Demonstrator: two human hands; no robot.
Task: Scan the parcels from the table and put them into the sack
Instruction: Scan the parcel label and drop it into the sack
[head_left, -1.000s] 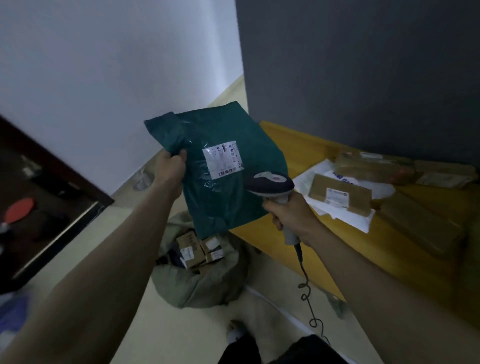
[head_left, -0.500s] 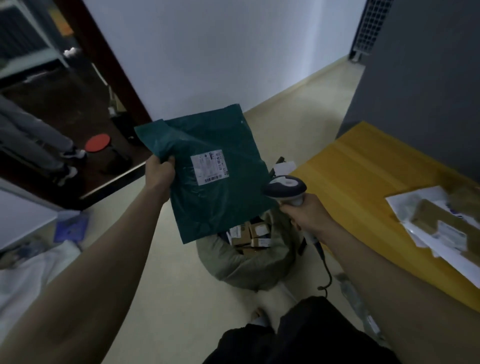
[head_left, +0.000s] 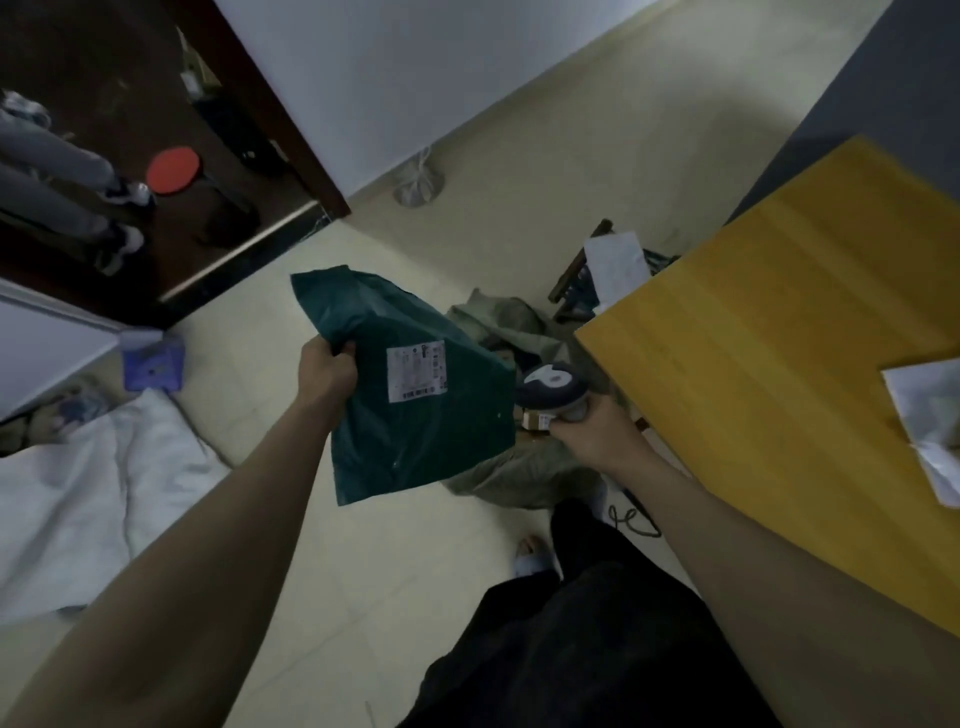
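Observation:
My left hand (head_left: 328, 368) grips the upper left edge of a dark green plastic mailer parcel (head_left: 410, 431) with a white barcode label (head_left: 416, 372) facing me. The parcel hangs over the left side of the grey-green sack (head_left: 524, 473) on the floor and hides most of its mouth. My right hand (head_left: 589, 434) holds a handheld barcode scanner (head_left: 550, 387) by its handle, just right of the parcel and above the sack. A small brown box (head_left: 535, 420) shows inside the sack below the scanner.
The yellow wooden table (head_left: 779, 374) fills the right side, with a white mailer (head_left: 930, 415) at its right edge. A chair with white paper (head_left: 613, 265) stands behind the sack. White fabric (head_left: 88, 499) lies on the floor left; a person's legs (head_left: 62, 187) stand in the dark doorway.
My view has swung left and down from the table toward the floor. The green parcel has come lower, over the sack, with the scanner staying beside it.

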